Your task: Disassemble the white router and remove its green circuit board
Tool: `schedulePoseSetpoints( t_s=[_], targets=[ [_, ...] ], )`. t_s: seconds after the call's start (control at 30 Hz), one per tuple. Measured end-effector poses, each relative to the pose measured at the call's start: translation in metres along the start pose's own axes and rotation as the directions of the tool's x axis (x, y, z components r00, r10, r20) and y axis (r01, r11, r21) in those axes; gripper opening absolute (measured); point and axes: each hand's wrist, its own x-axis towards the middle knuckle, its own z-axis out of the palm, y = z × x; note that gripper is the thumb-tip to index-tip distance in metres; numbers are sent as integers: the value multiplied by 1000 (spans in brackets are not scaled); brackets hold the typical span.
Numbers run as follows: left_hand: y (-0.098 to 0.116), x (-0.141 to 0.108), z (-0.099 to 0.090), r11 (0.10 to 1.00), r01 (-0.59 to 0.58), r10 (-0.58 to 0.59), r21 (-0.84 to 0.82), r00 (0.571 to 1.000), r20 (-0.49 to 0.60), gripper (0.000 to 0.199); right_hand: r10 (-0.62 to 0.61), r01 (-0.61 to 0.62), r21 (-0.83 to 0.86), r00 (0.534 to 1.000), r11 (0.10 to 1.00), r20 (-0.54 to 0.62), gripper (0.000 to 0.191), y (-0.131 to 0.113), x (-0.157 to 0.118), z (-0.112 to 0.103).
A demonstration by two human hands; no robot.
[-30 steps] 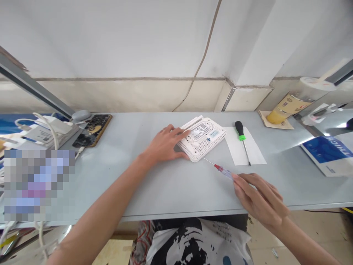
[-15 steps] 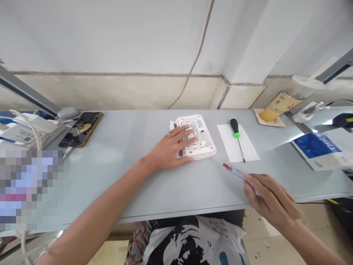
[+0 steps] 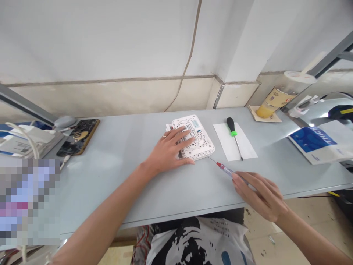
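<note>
one tester screwdriver point(image 3: 227, 170), tip toward the router point(image 3: 204, 144)

**Matt plastic, glossy plastic, steel, paper**
Perforated white router casing point(image 3: 205, 145): matt, moulded plastic. Red-tipped clear voltage-tester screwdriver point(image 3: 226, 170): glossy plastic handle, thin steel shaft. Plain white paper sheet point(image 3: 224, 141): smooth, matt.

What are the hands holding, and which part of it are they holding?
The right hand holds a tester screwdriver by its clear handle. The left hand lies spread on a white router, not gripping it.
</note>
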Motion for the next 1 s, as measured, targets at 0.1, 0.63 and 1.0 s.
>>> schedulePoseSetpoints(
  t_s=[0.1,0.63,1.0],
  targets=[
    [0,0,0,1000,12,-12,2,1000,8,75,15,-15,-2,1000,1000,-8,29,2,0,0],
    [-4,0,7,996,-25,21,-90,999,-42,68,-37,37,-7,999,999,-9,26,1,4,2],
    [-3,0,4,995,-20,16,-103,999,-33,68,-61,61,1,998,998,-17,20,4,-1,1]
  ],
)
